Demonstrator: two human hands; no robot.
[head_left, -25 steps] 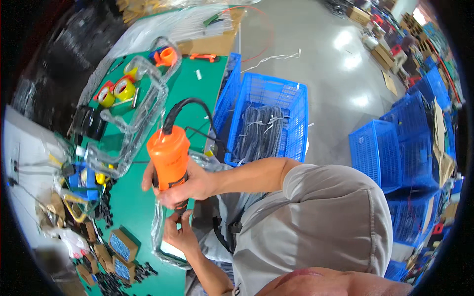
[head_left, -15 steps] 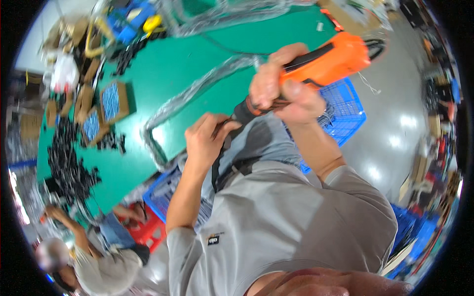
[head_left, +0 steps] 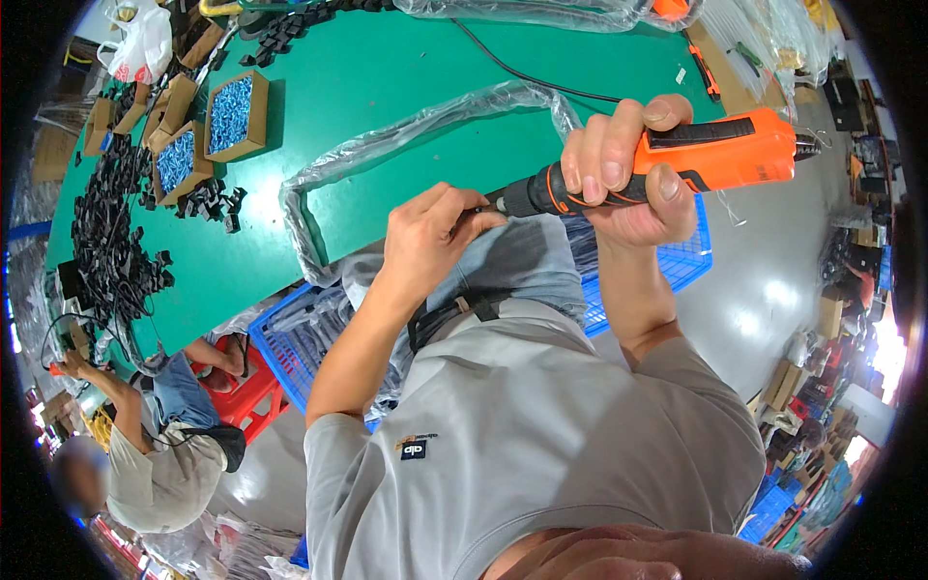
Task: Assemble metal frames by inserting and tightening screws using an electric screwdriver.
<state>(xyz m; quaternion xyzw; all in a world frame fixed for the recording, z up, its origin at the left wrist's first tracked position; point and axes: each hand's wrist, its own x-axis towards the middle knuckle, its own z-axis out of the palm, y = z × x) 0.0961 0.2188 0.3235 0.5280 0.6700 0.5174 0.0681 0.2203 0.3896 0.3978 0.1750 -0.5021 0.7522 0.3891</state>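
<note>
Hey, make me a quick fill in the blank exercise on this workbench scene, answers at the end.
The right hand grips a power screwdriver coloured black and ____.
The hand at the screwdriver's tip is the person's ____.
The two full cardboard boxes hold many small ____ pieces.
The tabletop under the plastic-wrapped frame is ____.
Missing words: orange; left; blue; green.

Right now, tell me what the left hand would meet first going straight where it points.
Probably the front end of the orange driver; the left hand looks close to it, but depth is unclear.
</note>
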